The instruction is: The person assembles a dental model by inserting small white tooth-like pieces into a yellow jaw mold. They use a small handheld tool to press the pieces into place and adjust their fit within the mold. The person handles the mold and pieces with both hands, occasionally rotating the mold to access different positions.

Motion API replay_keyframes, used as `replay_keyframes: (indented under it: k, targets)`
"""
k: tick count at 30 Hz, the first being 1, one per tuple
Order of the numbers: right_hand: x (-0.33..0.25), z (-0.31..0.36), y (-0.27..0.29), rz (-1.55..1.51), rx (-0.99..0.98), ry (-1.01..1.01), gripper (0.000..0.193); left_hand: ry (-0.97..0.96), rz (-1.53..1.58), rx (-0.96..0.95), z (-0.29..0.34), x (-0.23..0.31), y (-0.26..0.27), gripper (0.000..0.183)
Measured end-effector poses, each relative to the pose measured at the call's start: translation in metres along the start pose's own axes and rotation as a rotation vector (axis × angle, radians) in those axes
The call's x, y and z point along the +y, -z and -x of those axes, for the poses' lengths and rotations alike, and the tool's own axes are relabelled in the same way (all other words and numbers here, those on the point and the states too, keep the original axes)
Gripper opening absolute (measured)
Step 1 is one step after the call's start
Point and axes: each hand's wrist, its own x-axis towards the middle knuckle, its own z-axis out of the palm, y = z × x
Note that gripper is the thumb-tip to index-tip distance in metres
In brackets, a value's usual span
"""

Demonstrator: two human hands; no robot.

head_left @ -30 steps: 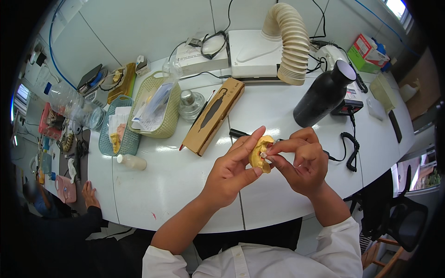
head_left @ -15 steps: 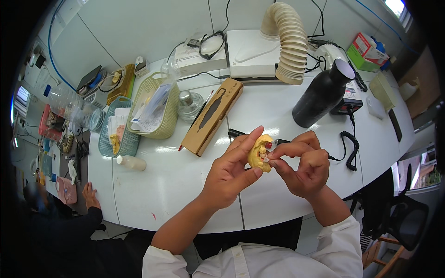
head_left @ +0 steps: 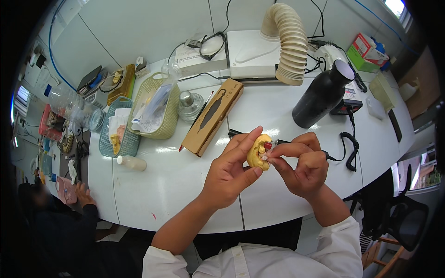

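Observation:
My left hand (head_left: 232,173) is closed around a yellow plaster dental cast (head_left: 254,155), holding it tilted above the table with the thumb at its near end. The thumb and index finger of my right hand (head_left: 300,162) pinch a small pinkish-white piece (head_left: 264,156) against the inner side of the cast's tooth row. My fingertips hide part of it, so its exact shape is unclear. Behind both hands, a black pen-shaped handpiece (head_left: 235,133) with a red band near its metal part lies on the white table (head_left: 181,194).
Beyond my hands lie a long brown cardboard box (head_left: 212,118) and a black bottle (head_left: 320,97). A ribbed hose (head_left: 291,46) arches from a white unit. Baskets (head_left: 155,109), a glass jar (head_left: 189,105) and a small bottle (head_left: 132,162) stand left. Another person's hand (head_left: 85,194) rests farther left.
My hands and the cast have shifted very slightly left, with the right fingers still pinching at the cast. The other person at the left has moved, their hand drawing back a little.

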Motion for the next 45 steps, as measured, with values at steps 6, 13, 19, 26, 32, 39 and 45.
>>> replay_keyframes:
  k: [6,13,19,26,32,39,45]
  targets:
    - [0.002,0.000,0.000,0.061,0.002,0.010,0.048,-0.013,0.070,-0.015,0.000,-0.001,0.002,0.067]
    - [-0.001,0.002,0.000,-0.002,-0.001,0.018,0.048,-0.024,-0.016,-0.026,0.000,-0.001,0.001,0.066]
    - [0.001,0.002,-0.002,0.051,0.008,0.034,0.037,-0.044,0.007,-0.030,0.000,-0.002,0.005,0.067]
    - [-0.003,-0.003,0.012,-0.108,0.096,-0.340,0.012,0.096,0.278,0.120,-0.004,0.005,0.006,0.076]
    - [0.008,-0.006,0.017,-0.243,0.040,-0.361,0.013,0.095,0.374,0.075,-0.001,0.008,0.007,0.076]
    - [0.017,-0.004,0.022,-0.516,0.040,-0.444,0.014,0.100,0.470,0.028,-0.001,0.008,0.012,0.078]
    - [0.010,-0.006,0.024,-0.667,0.053,-0.770,0.014,0.091,0.591,-0.083,0.001,0.010,0.016,0.078]
